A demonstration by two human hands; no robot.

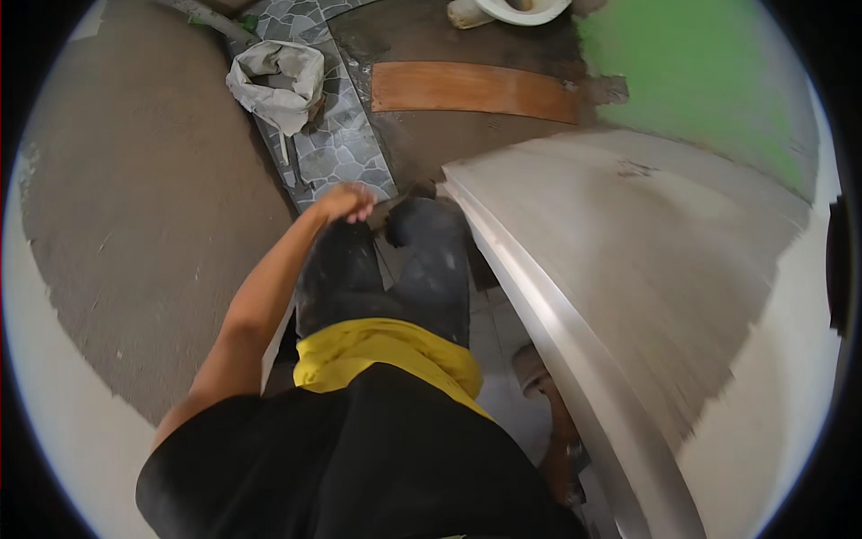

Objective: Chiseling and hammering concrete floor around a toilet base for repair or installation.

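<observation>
My left hand (348, 203) is held out in front of my left thigh, its fingers curled in and nothing visible in them. Beyond it a strip of grey stone-patterned tile (346, 144) runs along the floor. A white sack (301, 112), its top rolled open, stands on that strip by the left wall. Low on my right side, past the edge of the door opening, my right hand (542, 388) is closed by a dull brownish object (528, 361). The fingers are partly hidden, and the object's kind cannot be made out.
Grey-brown plastered walls rise at the left (153, 225) and right (664, 242); a metallic edge strip (557, 314) borders the right one. An orange-brown board (471, 90) lies ahead across dark floor. Beyond are a white toilet bowl (530, 13) and a green-painted wall (691, 81).
</observation>
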